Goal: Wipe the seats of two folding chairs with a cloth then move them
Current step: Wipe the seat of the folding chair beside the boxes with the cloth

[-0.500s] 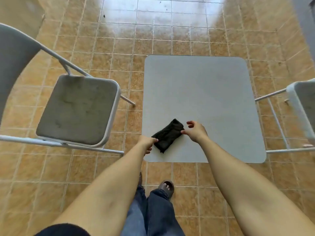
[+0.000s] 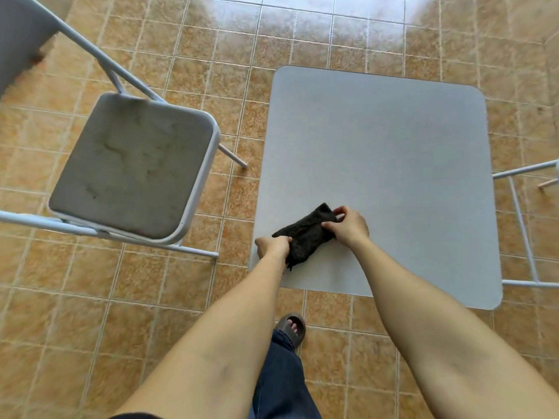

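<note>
- Both of my hands grip a dark cloth [image 2: 305, 237] lying near the front-left corner of a grey square desk [image 2: 393, 164].
- My left hand [image 2: 273, 244] closes its curled fingers over the cloth's near end, right at the desk's left edge.
- My right hand [image 2: 348, 226] pinches the cloth's far end between thumb and fingers.
- The cloth lies bunched and slanted between the 2 hands, touching the desk top.
- A folding chair [image 2: 133, 164] with a stained grey seat and white metal frame stands on the tan tiled floor [image 2: 302, 46], just left of the desk.
- Only the white frame of a second chair [image 2: 523, 225] shows at the right edge, beside the desk.
- My sandalled foot [image 2: 292, 326] and a blue trouser leg [image 2: 281, 379] appear below, between my forearms.
</note>
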### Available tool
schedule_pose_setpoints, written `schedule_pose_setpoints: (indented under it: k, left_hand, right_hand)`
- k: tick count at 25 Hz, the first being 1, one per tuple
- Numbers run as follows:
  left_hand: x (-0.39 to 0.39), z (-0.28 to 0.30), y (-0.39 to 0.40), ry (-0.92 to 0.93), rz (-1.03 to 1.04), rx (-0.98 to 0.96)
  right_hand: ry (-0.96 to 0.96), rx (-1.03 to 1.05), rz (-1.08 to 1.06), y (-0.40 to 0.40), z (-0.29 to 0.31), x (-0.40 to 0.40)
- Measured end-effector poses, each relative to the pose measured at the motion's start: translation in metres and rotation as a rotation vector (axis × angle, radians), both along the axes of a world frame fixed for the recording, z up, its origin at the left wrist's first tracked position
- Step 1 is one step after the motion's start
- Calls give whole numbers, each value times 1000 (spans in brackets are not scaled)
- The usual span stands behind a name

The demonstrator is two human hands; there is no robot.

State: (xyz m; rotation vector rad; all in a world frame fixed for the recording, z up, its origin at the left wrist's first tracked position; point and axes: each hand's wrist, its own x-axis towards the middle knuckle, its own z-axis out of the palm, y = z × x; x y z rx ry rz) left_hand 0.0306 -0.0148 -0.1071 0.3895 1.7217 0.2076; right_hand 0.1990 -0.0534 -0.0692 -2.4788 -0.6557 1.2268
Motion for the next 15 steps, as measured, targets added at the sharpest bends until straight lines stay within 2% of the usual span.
schedule_pose_setpoints:
  k: [5, 9, 15]
  left_hand:
    - [-13, 32, 10, -103, 31, 19]
    - [-39, 47, 35, -235, 25, 81]
    - [-109, 87, 90, -265, -87, 158]
  right_hand:
    - [305, 83, -270, 6, -5, 2]
    - [508, 124, -274, 23, 19, -16]
    - [708, 193, -252, 69, 53, -76]
